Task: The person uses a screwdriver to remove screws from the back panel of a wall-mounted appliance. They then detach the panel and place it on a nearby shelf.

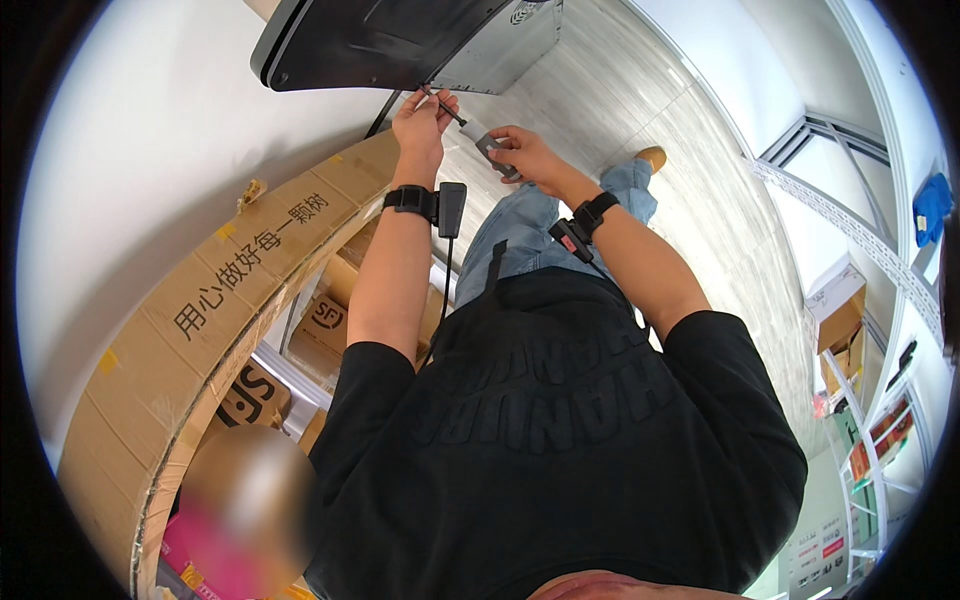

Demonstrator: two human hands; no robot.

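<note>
My right hand (528,157) is closed around the grey body of an electric screwdriver (490,150). Its long dark shaft (450,111) points up and left, toward the lower edge of a large black panel (370,45) with a rounded corner. My left hand (422,122) is closed at the front of the shaft, fingers pinched around it just below that edge. The very tip, and any screw there, is too small to make out. A grey metal plate (500,55) adjoins the black panel on the right.
A long cardboard sheet (240,240) stands along the left, beside shelving with cardboard boxes (322,325). A white wall (150,130) rises behind it. Grey plank flooring (720,230) stretches to the right, toward a white metal rack (860,470). Wrist straps with small cabled devices (452,210) sit on both my forearms.
</note>
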